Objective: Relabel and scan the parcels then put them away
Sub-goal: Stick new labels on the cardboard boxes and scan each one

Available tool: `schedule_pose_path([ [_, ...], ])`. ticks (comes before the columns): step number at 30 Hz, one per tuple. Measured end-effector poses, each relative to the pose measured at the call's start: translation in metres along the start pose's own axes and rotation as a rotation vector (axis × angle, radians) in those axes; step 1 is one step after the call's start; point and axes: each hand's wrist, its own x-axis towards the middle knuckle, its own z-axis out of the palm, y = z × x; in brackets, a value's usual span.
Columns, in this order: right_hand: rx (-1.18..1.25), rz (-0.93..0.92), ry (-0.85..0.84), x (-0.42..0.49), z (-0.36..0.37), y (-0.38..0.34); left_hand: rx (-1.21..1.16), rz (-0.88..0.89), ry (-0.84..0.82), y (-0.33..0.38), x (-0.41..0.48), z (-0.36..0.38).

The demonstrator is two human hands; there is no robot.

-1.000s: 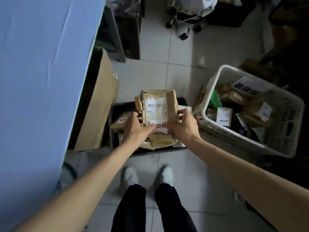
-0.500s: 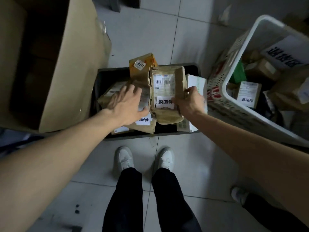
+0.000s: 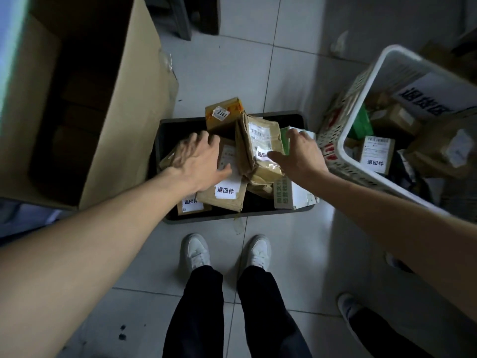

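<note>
A dark bin on the floor holds several brown parcels with white labels. A crumpled brown paper parcel with a barcode label leans upright in the bin. My right hand hovers just right of it with spread fingers, holding nothing. My left hand is spread, blurred, over a flat brown parcel on the bin's left side. A small box marked 0141 stands at the back.
A big open cardboard box stands on the left. A white plastic basket with more labelled parcels sits on the right. My white shoes stand on grey tile before the bin. Another person's shoe is at lower right.
I carried the crumpled parcel down into the bin. My right hand has let go of it and opened. My left hand left it earlier and reached over the parcels on the left.
</note>
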Motion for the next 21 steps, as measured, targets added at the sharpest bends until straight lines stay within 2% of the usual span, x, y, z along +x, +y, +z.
schedule_pose_path([
  [3, -0.093, -0.130, -0.020, -0.014, -0.037, -0.023, -0.024, -0.008, 0.038, -0.003, -0.015, -0.034],
  [7, -0.206, -0.311, -0.073, -0.048, -0.102, -0.078, -0.123, -0.020, 0.139, -0.014, -0.052, -0.114],
  [10, -0.226, -0.355, -0.091, -0.086, -0.161, -0.127, -0.205, -0.064, 0.197, -0.024, -0.096, -0.183],
  [15, -0.254, -0.437, -0.092, -0.150, -0.244, -0.210, -0.132, -0.122, 0.256, -0.055, -0.182, -0.284],
  [21, -0.313, -0.685, -0.073, -0.206, -0.301, -0.316, -0.097, -0.311, 0.422, -0.094, -0.287, -0.364],
])
